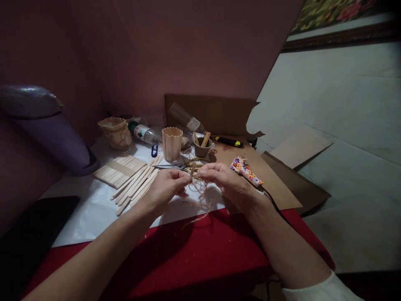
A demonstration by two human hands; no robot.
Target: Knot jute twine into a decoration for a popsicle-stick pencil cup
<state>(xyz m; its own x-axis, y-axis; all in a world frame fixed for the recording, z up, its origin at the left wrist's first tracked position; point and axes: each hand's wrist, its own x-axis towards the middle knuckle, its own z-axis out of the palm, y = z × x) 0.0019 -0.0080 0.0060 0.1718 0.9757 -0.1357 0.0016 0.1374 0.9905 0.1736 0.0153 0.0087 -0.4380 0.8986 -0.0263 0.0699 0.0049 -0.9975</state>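
Between my two hands is a tangle of brown twine (202, 194), its loose ends hanging over the edge of the white sheet. My left hand (171, 186) is closed, thumb and fingers pinching the twine. A pinch of my right hand (217, 175) holds the same twine a little to the right. Gold-handled scissors (178, 166) lie just behind the fingers, partly hidden by them. Behind the scissors stands a cup made of wooden craft sticks (172, 144). Loose craft sticks (134, 186) lie left of my left hand, beside a banded bundle of sticks (120, 170).
A floral glue gun (246, 171) rests on cardboard (269, 184) at the right, its cord trailing forward. Farther back are a utility knife (228, 141), a small pot (203, 148), plastic bottles (147, 133) and a decorated stick cup (115, 133). A purple object (56, 133) leans at the left.
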